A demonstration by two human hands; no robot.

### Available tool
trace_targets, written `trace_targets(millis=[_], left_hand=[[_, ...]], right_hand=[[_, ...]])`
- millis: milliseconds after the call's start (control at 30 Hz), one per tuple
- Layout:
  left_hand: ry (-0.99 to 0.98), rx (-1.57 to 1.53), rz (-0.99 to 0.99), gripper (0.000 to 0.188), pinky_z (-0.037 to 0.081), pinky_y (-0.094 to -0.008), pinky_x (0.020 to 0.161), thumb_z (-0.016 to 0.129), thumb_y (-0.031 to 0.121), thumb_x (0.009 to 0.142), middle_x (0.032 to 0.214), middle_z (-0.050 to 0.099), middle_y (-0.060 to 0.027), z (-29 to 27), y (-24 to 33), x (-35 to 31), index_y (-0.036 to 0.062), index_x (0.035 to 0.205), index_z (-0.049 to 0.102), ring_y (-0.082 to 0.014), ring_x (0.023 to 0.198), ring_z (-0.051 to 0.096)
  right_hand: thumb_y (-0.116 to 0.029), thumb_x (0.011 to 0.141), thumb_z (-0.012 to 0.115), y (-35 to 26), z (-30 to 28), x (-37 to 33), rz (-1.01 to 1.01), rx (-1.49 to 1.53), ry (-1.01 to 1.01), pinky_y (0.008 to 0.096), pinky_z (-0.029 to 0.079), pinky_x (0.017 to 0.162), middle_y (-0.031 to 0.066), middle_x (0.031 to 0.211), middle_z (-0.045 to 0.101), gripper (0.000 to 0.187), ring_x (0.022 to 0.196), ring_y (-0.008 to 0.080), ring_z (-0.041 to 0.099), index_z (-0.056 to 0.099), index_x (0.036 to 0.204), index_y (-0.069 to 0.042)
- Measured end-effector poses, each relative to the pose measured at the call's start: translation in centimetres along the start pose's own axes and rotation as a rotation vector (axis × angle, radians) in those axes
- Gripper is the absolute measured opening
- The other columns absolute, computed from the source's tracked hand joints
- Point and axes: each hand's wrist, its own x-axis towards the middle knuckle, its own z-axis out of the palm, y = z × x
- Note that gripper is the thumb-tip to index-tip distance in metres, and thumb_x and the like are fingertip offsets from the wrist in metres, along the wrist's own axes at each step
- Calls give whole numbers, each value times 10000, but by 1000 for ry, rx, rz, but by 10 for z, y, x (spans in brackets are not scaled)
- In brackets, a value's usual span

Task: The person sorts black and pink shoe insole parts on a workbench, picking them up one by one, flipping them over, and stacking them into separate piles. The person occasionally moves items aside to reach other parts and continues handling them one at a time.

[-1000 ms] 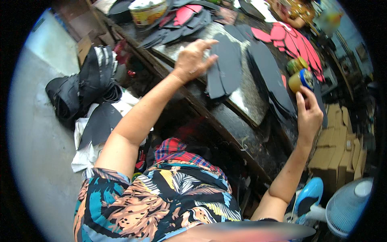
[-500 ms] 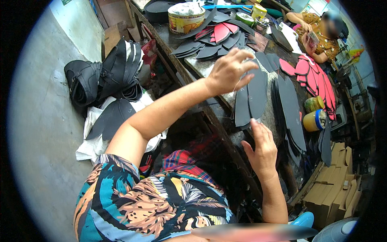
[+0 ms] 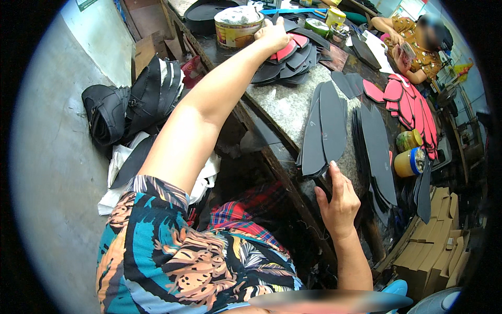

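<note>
a person works at a stone tabletop (image 3: 282, 104) strewn with shoe soles.
left hand (image 3: 272, 35), now stretched to upper centre, fingers resting loosely on a fanned sole pile (image 3: 287, 60) beside a tin (image 3: 238, 26); right hand (image 3: 340, 201), lowered since, fingers open touching dark insoles (image 3: 324, 131).

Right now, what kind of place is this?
Probably a shoe-making workshop. Flat dark sole-shaped pieces lie stacked on a stone-topped bench, red ones are fanned out farther along, and a big tin stands there too.

Dark flat insole pieces (image 3: 324, 131) lie fanned on the stone bench edge, seemingly overlapping.
</note>
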Motion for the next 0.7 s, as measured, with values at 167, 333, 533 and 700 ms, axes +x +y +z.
trace_targets(millis=[167, 333, 533, 700], left_hand=[[-114, 206, 149, 381, 489, -485, 954, 535, 390, 949, 1232, 651, -137, -3, -4, 19, 246, 1292, 618, -338, 1138, 627], [114, 286, 349, 267, 567, -444, 824, 539, 181, 889, 1045, 714, -188, -31, 12, -3, 104, 1041, 745, -341, 975, 706], [255, 300, 817, 149, 579, -399, 619, 595, 105, 751, 790, 713, -203, -58, 59, -105, 34, 789, 720, -322, 751, 730], [-188, 217, 846, 283, 569, -390, 618, 613, 211, 872, 974, 685, -171, -62, 82, -193, 100, 1130, 646, -301, 766, 714]], right_hand=[[-107, 742, 782, 0, -2, 1, -3, -3, 4, 393, 555, 838, 169, 1104, 673, 658, 976, 349, 670, 517, 1338, -14], [-106, 745, 772, 0, 0, 2, 5, 4, 23, 387, 553, 844, 164, 1113, 675, 618, 985, 336, 669, 547, 1316, -23], [-100, 750, 766, 0, -1, 1, 12, 9, 16, 380, 547, 866, 161, 1128, 673, 610, 1012, 328, 663, 552, 1318, -32], [-112, 740, 778, -1, -1, -1, 27, -1, -2, 383, 544, 872, 160, 1118, 674, 639, 1020, 323, 661, 550, 1334, -58]])
